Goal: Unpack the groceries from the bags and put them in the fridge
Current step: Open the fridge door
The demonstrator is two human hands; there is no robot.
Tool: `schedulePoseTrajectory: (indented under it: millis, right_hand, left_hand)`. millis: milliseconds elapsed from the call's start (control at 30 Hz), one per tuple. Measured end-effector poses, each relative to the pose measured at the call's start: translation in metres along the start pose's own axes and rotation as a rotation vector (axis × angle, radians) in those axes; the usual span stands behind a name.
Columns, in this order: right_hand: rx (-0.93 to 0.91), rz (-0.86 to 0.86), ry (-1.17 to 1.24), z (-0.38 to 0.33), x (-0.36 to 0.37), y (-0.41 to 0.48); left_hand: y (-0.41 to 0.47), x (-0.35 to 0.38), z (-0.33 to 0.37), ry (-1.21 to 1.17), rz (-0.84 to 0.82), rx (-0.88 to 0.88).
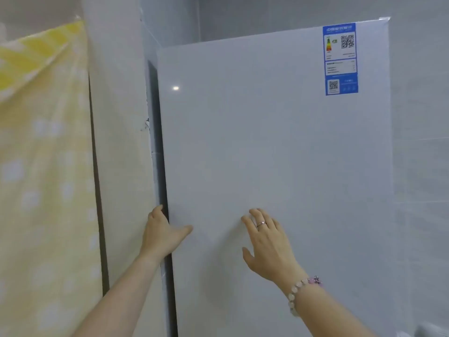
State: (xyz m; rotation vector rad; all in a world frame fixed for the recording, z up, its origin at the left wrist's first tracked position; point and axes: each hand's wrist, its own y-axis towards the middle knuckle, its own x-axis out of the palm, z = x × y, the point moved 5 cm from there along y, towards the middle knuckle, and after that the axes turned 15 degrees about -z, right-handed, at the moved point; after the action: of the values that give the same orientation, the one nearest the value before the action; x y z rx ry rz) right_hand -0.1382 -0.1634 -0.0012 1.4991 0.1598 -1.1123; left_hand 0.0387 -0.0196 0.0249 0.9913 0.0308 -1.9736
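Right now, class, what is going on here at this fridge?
A person stands at the fridge door. The left grip holds the door's left edge, thumb on its front; the right grip lies flat on the front, fingers straight. Whether the door is shut or ajar is unclear. Nothing else of the task shows.

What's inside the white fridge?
You can't see inside: the fridge door covers everything. Only a dark gap shows along its left edge, where the left hand holds on. The right hand lies flat on it.
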Motion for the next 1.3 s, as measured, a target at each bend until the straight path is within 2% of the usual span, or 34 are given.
schedulePoseTrajectory:
  millis: [167,267,667,867,1100,1300]
  right_hand:
    - [0.0,0.048,-0.022,0.004,0.011,0.008]
    - [-0.004,0.034,-0.038,0.003,0.022,0.006]
    - [-0.003,0.013,-0.06,0.002,0.031,0.002]
    - [-0.007,-0.004,0.002,-0.001,0.026,-0.004]
    - [-0.052,-0.027,0.115,0.0,0.003,-0.035]
    - [-0.097,-0.07,0.177,0.003,-0.017,-0.052]
  left_hand:
    - [0.022,0.013,-0.01,-0.2,-0.107,-0.027]
    - [0.022,0.023,-0.018,-0.207,-0.173,-0.055]
    - [0.012,0.027,-0.026,-0.288,-0.173,-0.041]
    - [-0.004,0.019,-0.028,-0.277,-0.089,-0.004]
    - [-0.06,0.004,-0.038,-0.329,0.043,0.1]
    - [-0.095,0.0,-0.031,-0.381,0.108,0.082]
